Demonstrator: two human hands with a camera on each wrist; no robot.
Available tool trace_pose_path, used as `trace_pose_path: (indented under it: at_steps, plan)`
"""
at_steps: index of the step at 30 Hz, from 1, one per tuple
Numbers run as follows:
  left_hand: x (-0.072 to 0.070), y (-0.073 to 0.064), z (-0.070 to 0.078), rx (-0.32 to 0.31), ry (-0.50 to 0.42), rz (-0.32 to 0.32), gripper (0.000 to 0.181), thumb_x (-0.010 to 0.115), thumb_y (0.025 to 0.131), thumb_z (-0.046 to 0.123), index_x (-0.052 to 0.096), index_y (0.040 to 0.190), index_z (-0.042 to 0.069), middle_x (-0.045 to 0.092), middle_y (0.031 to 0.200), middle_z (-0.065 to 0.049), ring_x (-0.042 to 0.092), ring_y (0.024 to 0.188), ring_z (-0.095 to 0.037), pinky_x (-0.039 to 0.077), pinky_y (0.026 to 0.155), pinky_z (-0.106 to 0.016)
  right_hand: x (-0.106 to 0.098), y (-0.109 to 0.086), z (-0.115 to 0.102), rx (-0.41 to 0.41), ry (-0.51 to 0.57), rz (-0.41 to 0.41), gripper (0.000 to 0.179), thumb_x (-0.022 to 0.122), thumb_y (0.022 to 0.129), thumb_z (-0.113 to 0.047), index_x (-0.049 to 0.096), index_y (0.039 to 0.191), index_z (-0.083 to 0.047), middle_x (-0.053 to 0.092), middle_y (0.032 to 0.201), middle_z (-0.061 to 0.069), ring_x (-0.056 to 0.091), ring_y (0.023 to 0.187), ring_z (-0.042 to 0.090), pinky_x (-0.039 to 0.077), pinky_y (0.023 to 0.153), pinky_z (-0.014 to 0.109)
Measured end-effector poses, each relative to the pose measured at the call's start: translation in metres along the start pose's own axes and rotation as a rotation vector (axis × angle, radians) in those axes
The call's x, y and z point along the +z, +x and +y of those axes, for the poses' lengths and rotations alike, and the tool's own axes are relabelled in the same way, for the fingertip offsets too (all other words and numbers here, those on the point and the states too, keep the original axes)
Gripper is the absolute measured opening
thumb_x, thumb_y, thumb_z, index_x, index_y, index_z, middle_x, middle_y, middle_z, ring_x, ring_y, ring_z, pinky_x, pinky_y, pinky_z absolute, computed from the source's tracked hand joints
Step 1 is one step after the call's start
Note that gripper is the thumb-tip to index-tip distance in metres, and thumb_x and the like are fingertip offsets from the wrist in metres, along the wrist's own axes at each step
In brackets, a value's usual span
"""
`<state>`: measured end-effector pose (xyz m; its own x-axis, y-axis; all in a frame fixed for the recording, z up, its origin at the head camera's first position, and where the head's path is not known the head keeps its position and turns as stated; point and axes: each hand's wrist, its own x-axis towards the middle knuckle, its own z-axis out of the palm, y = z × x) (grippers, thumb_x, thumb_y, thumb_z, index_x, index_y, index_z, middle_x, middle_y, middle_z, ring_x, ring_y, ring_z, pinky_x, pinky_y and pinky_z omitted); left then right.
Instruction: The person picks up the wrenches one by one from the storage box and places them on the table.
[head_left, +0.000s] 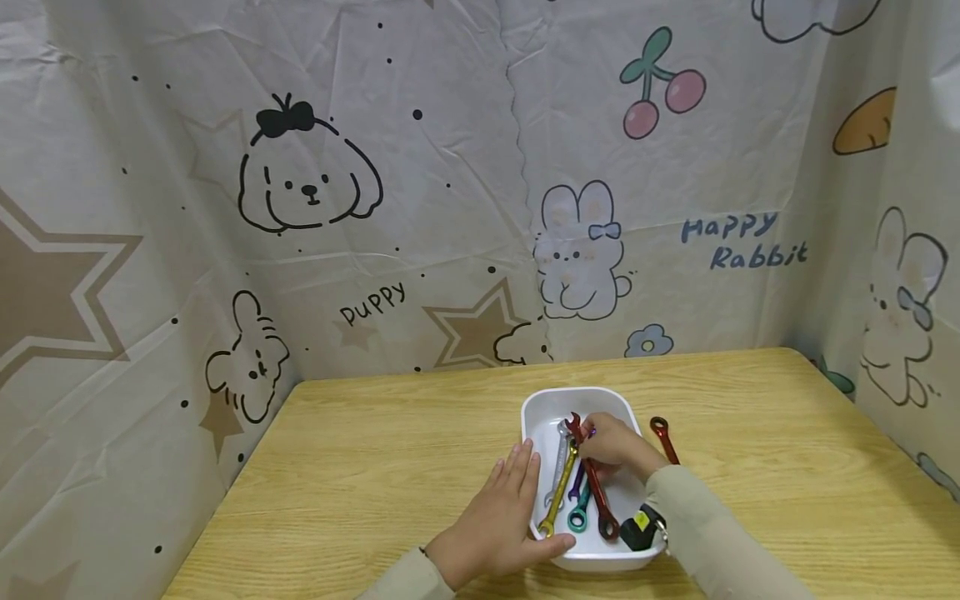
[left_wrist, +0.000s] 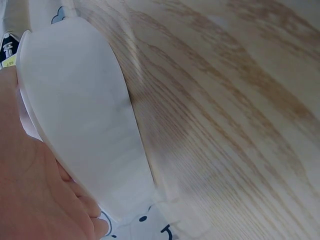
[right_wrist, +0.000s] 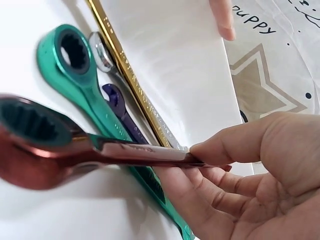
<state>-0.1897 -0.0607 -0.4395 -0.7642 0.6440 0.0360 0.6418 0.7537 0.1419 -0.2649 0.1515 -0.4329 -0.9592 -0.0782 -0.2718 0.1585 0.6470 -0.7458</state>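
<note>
A white plastic tub stands on the table with several combination wrenches inside. My right hand reaches into it and pinches a red ratcheting wrench by the shaft between thumb and fingers; its ring end points at the camera in the right wrist view. Under and beside it lie a green ratcheting wrench, a purple wrench, a gold wrench and a silver wrench. My left hand rests with straight fingers along the tub's left wall, thumb at the front rim.
A black and yellow tape measure sits in the tub's near right corner. Another red wrench lies on the wooden table, right of the tub, partly hidden by my sleeve. Printed cloth hangs behind and at the sides.
</note>
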Motion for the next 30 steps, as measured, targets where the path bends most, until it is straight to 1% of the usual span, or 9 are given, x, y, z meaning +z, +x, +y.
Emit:
trace_pose_path:
  at_steps: [3,8,11,16,19,23,26,30]
  plan:
    - [0.000,0.000,0.000,-0.002,-0.001,0.001,0.108,0.026,0.085,0.081,0.014,0.151,-0.003,0.008,0.158,-0.022,0.012,0.146,-0.034,0.022,0.115,-0.047,0.000,0.001,-0.002,0.014,0.029,-0.013,0.014,0.060,0.082,0.000,0.051,0.093,-0.003,0.056,0.074,0.010,0.053,0.053,0.014,0.048,0.045,0.022]
    - [0.001,0.000,0.000,0.001,-0.004,0.010,0.106,0.031,0.086,0.078,0.015,0.151,-0.003,0.008,0.158,-0.023,0.012,0.146,-0.035,0.023,0.115,-0.047,0.000,0.001,-0.007,-0.006,0.074,-0.009,0.019,0.061,0.082,0.001,0.052,0.099,0.000,0.056,0.073,0.010,0.052,0.050,0.014,0.050,0.046,0.024]
    - [0.000,0.001,0.000,-0.009,-0.016,-0.001,0.105,0.035,0.086,0.077,0.014,0.152,-0.002,0.008,0.159,-0.022,0.011,0.146,-0.034,0.023,0.115,-0.047,-0.001,0.000,-0.011,-0.026,0.081,0.003,0.020,0.062,0.083,0.001,0.053,0.101,0.000,0.056,0.074,0.010,0.053,0.052,0.014,0.052,0.048,0.026]
    - [0.000,0.001,0.001,-0.029,-0.028,-0.023,0.105,0.037,0.086,0.076,0.013,0.152,-0.001,0.006,0.159,-0.020,0.010,0.146,-0.033,0.021,0.115,-0.047,-0.006,-0.002,-0.019,-0.051,0.092,0.004,0.020,0.063,0.085,-0.001,0.055,0.103,0.000,0.056,0.075,0.010,0.054,0.054,0.015,0.053,0.049,0.028]
    - [0.000,0.001,0.001,-0.031,-0.031,-0.023,0.105,0.037,0.085,0.077,0.013,0.152,-0.001,0.006,0.159,-0.020,0.010,0.146,-0.032,0.021,0.115,-0.047,-0.013,-0.005,-0.023,-0.060,0.107,0.006,0.020,0.063,0.086,-0.001,0.055,0.104,0.000,0.057,0.078,0.011,0.056,0.056,0.017,0.054,0.049,0.028]
    - [0.000,0.001,0.001,-0.028,-0.027,-0.016,0.106,0.035,0.085,0.078,0.013,0.152,-0.001,0.006,0.159,-0.020,0.010,0.146,-0.033,0.021,0.115,-0.047,-0.024,-0.010,-0.027,-0.064,0.133,0.005,0.026,0.062,0.088,-0.002,0.054,0.112,0.004,0.059,0.082,0.013,0.059,0.063,0.019,0.056,0.053,0.031]
    - [0.000,0.000,0.002,-0.029,-0.031,-0.012,0.107,0.035,0.085,0.078,0.013,0.152,-0.002,0.006,0.159,-0.020,0.010,0.146,-0.033,0.020,0.116,-0.046,-0.034,-0.013,-0.027,-0.069,0.154,-0.001,0.032,0.059,0.089,-0.002,0.051,0.119,0.007,0.060,0.086,0.015,0.060,0.068,0.020,0.057,0.058,0.032]
    - [0.000,0.000,0.002,-0.036,-0.050,-0.014,0.107,0.038,0.085,0.077,0.012,0.152,-0.002,0.005,0.159,-0.020,0.009,0.146,-0.033,0.018,0.116,-0.045,-0.050,-0.016,-0.024,-0.084,0.162,0.009,0.035,0.058,0.090,-0.004,0.050,0.122,0.008,0.060,0.090,0.016,0.061,0.073,0.020,0.058,0.062,0.034]
